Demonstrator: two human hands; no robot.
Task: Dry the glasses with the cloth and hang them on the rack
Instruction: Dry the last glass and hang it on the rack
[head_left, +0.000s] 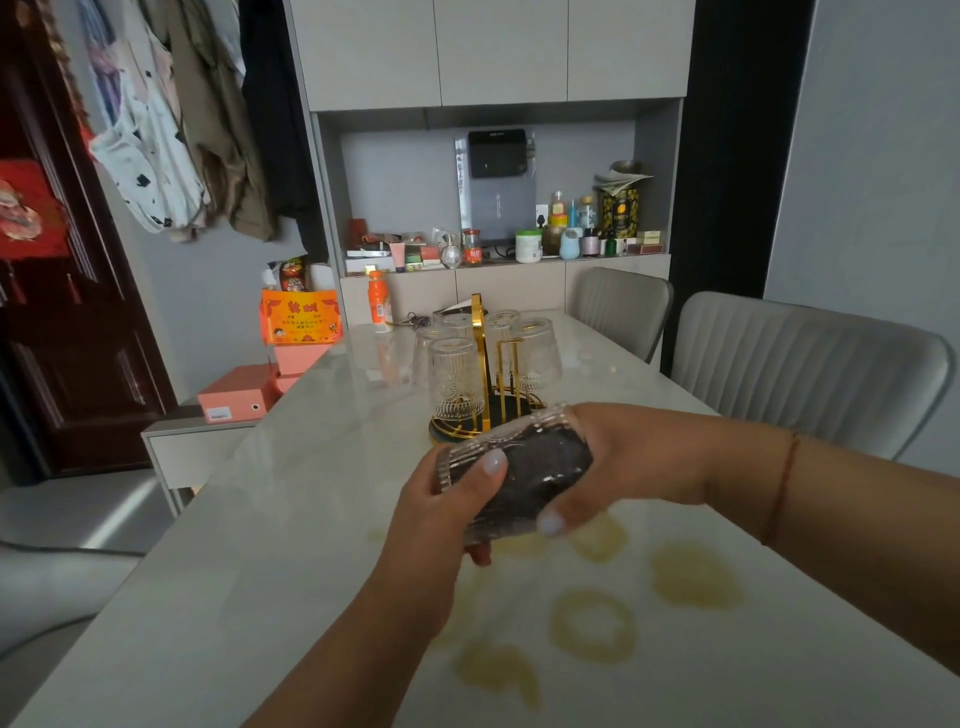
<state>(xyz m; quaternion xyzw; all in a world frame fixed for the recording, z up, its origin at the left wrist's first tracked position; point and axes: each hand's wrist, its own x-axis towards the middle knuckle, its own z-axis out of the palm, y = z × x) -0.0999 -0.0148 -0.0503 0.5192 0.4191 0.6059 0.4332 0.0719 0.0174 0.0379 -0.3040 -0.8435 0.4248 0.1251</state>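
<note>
Our left hand (447, 499) grips the ribbed glass (511, 467) near the gold rack (485, 364); our right hand (618, 462) pushes dark cloth (535, 467) inside, and hard twisting could slip it.

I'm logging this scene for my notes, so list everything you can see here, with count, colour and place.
held glass: one, clear ribbed, lying sideways above the table, gripped by both hands
cloth: one, dark, stuffed inside the held glass
rack: one, gold, mid-table
hung glasses: at least five, clear, upside down on the rack
table: one, pale marble, with yellowish ring stains near the front
chairs: two, grey, right of the table
orange bottle: one, far end of the table
pink boxes: several, on a side unit to the left
shelf clutter: many jars and bottles, wall niche
hanging clothes: several, upper left
left hand: grips the glass's left end
right hand: holds the right end
</note>
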